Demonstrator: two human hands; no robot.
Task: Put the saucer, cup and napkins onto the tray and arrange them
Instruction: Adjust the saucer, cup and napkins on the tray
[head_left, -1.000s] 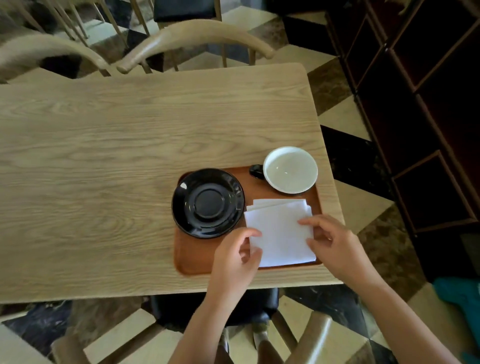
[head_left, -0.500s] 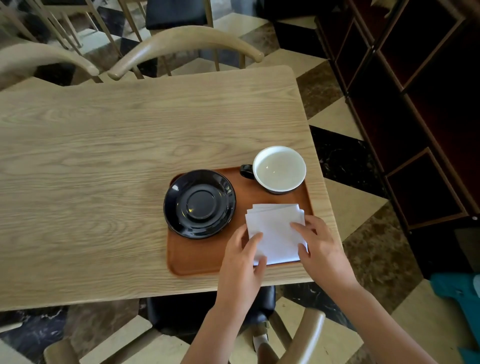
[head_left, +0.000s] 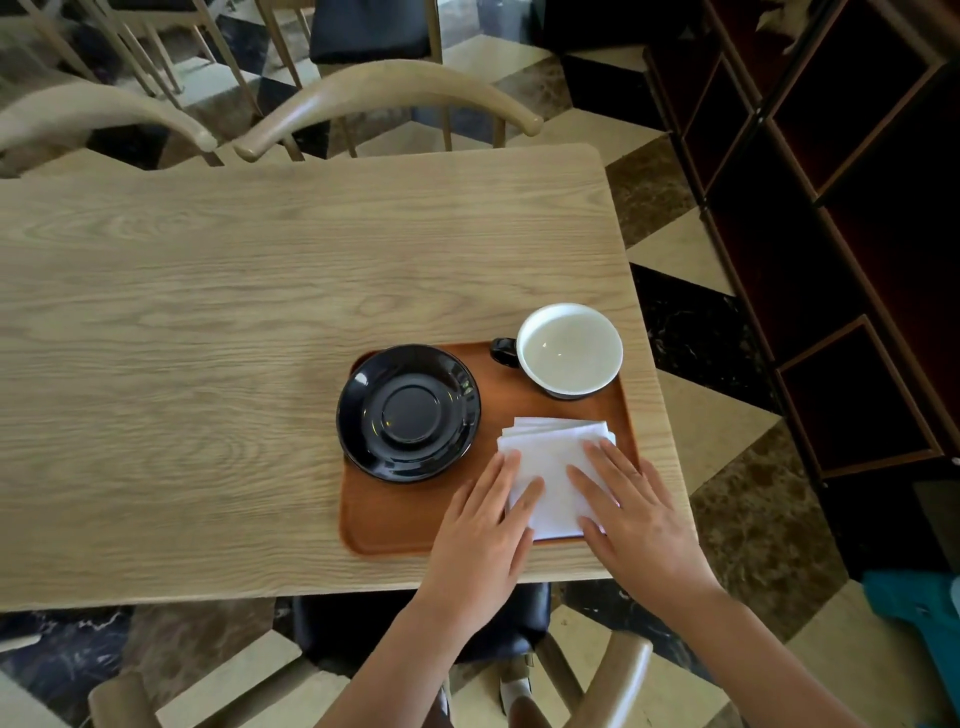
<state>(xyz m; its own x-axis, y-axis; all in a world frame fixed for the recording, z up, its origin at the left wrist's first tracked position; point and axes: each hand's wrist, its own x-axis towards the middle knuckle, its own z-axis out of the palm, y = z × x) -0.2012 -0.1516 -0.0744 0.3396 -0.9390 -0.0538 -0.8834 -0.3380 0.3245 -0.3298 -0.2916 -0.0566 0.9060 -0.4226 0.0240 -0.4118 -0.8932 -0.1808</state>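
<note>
A brown wooden tray lies at the near right of the table. On its left part sits a black saucer. A cup, white inside and dark outside, stands at the tray's far right corner with its handle to the left. A stack of white napkins lies on the tray's near right. My left hand lies flat on the stack's left edge. My right hand lies flat on its right side. Both palms face down with fingers extended, gripping nothing.
The light wooden table extends far to the left and back. Two curved wooden chair backs stand at the far edge. A dark shelf unit stands on the right. Another chair is below, by my body.
Both hands went from pinching the napkins' edges to lying flat on the stack. The stack now looks squarer and sits a little further up the tray.
</note>
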